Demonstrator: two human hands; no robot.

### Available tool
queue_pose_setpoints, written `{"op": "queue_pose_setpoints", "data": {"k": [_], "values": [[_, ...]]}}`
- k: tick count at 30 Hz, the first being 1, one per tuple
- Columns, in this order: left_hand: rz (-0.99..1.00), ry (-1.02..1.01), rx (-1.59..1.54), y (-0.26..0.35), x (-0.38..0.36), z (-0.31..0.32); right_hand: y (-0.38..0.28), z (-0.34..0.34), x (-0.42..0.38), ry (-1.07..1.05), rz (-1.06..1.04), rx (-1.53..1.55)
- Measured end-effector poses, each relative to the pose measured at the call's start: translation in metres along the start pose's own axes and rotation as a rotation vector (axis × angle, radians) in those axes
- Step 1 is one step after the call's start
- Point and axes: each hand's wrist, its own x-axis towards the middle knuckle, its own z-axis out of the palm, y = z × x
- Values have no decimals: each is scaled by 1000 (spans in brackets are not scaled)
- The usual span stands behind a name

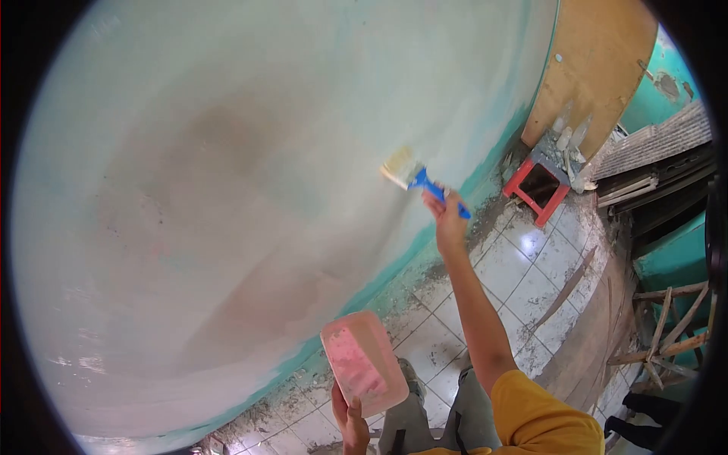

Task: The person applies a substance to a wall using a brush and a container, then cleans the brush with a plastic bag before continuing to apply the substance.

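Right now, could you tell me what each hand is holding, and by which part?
The right hand grips the brush by its blue handle; the left hand holds the pink tray at its lower end.

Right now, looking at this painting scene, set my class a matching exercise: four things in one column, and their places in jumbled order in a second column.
Things:
1. brush
2. pink tray
3. red stool
4. wooden board

Places:
A. standing on the tiled floor
B. held in the left hand
C. leaning up at the far end of the wall
D. bristles against the wall, held in the right hand

Pairs: 1-D, 2-B, 3-A, 4-C
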Motion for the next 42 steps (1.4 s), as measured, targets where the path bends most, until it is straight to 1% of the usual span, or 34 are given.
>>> {"op": "queue_pose_setpoints", "data": {"k": [2,3,4,5,6,8,9,11,13,14,15,16,17,19,20,22,24,26,27,29,30,31,32,33,35,36,37,38,39,40,42], "values": [[16,-7,17,-11,3,-7,53,-44,-12,93,89,-24],[16,-5,22,-13,5,-9,73,-63,-14,96,93,-20],[21,13,28,-14,3,-10,89,-82,-18,101,112,-140],[26,30,31,-14,1,-12,95,-91,-21,104,129,-262],[27,29,30,-13,0,-14,91,-87,-23,104,128,-262],[9,29,2,-11,-1,-13,65,-60,-25,87,87,-344],[20,26,-6,-8,-1,-13,45,-36,-23,79,76,-342],[9,22,6,-2,-5,-11,-9,25,-22,13,-40,-393],[4,13,-9,6,-5,-9,-79,88,-33,-38,-111,-330],[-9,9,-17,9,-5,-8,-107,111,-38,-41,-120,-333],[-4,4,-23,11,-5,-7,-131,132,-42,-82,-180,-270],[-17,-2,-55,13,-5,-7,-142,142,-46,-122,-234,-207],[-30,-8,-85,15,-4,-7,-142,142,-46,-123,-237,-206],[-30,-5,-89,21,-6,-7,-135,132,-51,-97,-224,-80],[-27,-4,-94,23,-3,-7,-115,118,-48,-99,-225,-78],[-16,-2,-86,22,0,-13,-45,69,-43,3,-126,-15],[-4,-6,-81,23,0,-19,8,25,-50,97,-17,-91],[32,-12,-54,29,-3,-24,32,-9,-58,118,20,-161],[45,-16,-56,32,-2,-27,26,-4,-60,112,11,-153],[62,-8,-11,38,0,-32,11,7,-60,139,101,-399],[70,-14,-15,43,-1,-33,-4,22,-59,137,90,-396],[82,-14,-1,48,0,-32,-29,49,-54,75,17,-396],[99,-8,18,54,-8,-28,-64,77,-55,9,-54,-388],[104,-13,11,60,-6,-28,-96,110,-57,-15,-99,-363],[60,1,-12,70,-3,-28,-157,170,-59,-68,-173,-269],[57,-3,-16,74,-2,-26,-182,191,-60,-101,-202,-201],[45,-2,-21,77,0,-25,-205,209,-63,-100,-204,-204],[31,2,-23,79,1,-25,-225,226,-67,-125,-216,-124],[30,4,-24,79,3,-26,-234,234,-71,-152,-229,-43],[33,1,-23,79,6,-25,-229,233,-69,-156,-228,-45],[36,2,-21,82,7,-26,-199,217,-60,-155,-277,-22]]}}
